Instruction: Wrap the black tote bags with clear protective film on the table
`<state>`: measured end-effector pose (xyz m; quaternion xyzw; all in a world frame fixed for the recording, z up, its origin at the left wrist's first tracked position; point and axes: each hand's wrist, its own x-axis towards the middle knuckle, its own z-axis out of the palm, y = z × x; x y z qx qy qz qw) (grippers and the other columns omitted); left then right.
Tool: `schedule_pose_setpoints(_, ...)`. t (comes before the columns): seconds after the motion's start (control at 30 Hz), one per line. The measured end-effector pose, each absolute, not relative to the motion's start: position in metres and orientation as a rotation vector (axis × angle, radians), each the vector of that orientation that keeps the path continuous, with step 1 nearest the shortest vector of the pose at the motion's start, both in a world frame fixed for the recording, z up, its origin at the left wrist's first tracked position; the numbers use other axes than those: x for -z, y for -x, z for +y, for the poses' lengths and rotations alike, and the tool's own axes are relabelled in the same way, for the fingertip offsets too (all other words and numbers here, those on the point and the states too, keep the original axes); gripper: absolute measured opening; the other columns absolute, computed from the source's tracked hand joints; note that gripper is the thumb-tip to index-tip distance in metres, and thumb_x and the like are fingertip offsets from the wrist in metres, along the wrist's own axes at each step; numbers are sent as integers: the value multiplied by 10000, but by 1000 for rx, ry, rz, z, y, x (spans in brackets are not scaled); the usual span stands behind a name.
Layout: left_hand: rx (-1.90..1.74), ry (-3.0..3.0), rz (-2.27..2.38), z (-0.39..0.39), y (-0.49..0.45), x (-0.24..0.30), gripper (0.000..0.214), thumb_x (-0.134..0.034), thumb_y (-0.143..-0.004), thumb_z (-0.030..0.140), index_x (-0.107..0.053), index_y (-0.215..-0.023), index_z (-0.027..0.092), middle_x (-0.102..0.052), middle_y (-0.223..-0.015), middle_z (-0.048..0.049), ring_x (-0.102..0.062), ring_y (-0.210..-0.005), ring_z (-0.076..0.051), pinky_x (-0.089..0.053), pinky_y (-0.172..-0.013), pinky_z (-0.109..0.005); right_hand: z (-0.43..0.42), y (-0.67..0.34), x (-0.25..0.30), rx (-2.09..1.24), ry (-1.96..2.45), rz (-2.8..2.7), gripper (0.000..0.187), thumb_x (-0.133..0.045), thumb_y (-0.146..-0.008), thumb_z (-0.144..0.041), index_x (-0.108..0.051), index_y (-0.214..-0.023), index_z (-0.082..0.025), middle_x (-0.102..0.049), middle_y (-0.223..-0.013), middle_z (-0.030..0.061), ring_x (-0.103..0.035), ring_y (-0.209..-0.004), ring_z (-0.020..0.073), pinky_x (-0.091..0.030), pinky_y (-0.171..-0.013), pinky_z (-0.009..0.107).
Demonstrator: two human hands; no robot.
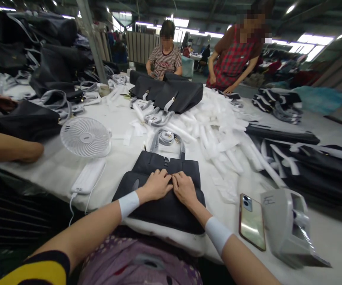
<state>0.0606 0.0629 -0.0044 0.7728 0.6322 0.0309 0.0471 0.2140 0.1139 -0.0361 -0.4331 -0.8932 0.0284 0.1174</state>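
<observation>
Holding left hand (156, 186) and right hand (185, 187) close together at front of black bag (165, 208), flat on white table (115, 174) directly ahead; cannot tell any pinch. Apparently wrapped already at handle (183, 151); seemingly midway through front-panel work; cannot judge remainder.

White fan (86, 136), cable (71, 206) plugged into base (89, 175). Phone (251, 223) lying back up, just beside grey tape dispenser (279, 225). Metal post (92, 39) behind fan. Beyond: person in striped shirt (165, 61); second person in checked apron (235, 57).
</observation>
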Motion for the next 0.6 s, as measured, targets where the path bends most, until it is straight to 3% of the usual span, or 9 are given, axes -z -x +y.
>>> schedule_pose_setpoints(0.07, -52, -2361, 1864, 66, -47, 1, 561, -553, -808, 668, -571, -1126, 207, -566, -1027, -87, -548, -903, -250, -449, -774, -360, 115, -215, 36, -97, 1250, -2632, 292, -324, -1018, -238, -586, -894, -202, -603, -891, 35, -528, -847, 162, -333, -739, 284)
schedule_pose_setpoints(0.13, -38, -2341, 1893, 64, -41, 1, 654, -529, -776, 737, -568, -1121, 182, -569, -1006, -99, -552, -915, -270, -456, -789, -387, 114, -214, 37, -74, 1291, -2610, 307, -300, -1021, -227, -572, -885, -187, -584, -873, 50, -513, -821, 179, -322, -725, 302)
schedule_pose_setpoints(0.23, -114, -2387, 1997, 54, -47, 7, 554, -438, -882, 646, -558, -1181, 196, -555, -1167, -143, -519, -1079, -312, -437, -892, -459, 108, -208, 38, -28, 1349, -2572, 243, -333, -1002, -205, -554, -906, -174, -567, -899, 79, -486, -830, 215, -315, -723, 331)
schedule_pose_setpoints(0.37, -164, -2554, 2027, 49, -64, 23, 419, -400, -959, 415, -492, -1332, 247, -394, -1473, -131, -350, -1337, -344, -256, -1079, -606, 102, -205, 37, -8, 1363, -2559, 150, -402, -959, -152, -540, -910, -178, -565, -931, 80, -474, -858, 224, -335, -745, 335)
schedule_pose_setpoints(0.47, -175, -2571, 2015, 49, -72, 31, 431, -361, -966, 351, -501, -1343, 193, -416, -1469, -148, -358, -1347, -350, -250, -1091, -607, 99, -208, 37, -21, 1381, -2530, 143, -414, -939, -129, -542, -900, -178, -571, -928, 80, -484, -852, 222, -359, -755, 335)
schedule_pose_setpoints(0.6, -302, -2566, 2022, 46, -75, 34, 443, -366, -964, 347, -489, -1368, 212, -437, -1464, -129, -366, -1357, -337, -288, -1092, -571, 99, -210, 36, -104, 1379, -2461, 143, -434, -926, -141, -569, -909, -185, -598, -921, 68, -531, -853, 207, -398, -768, 319)
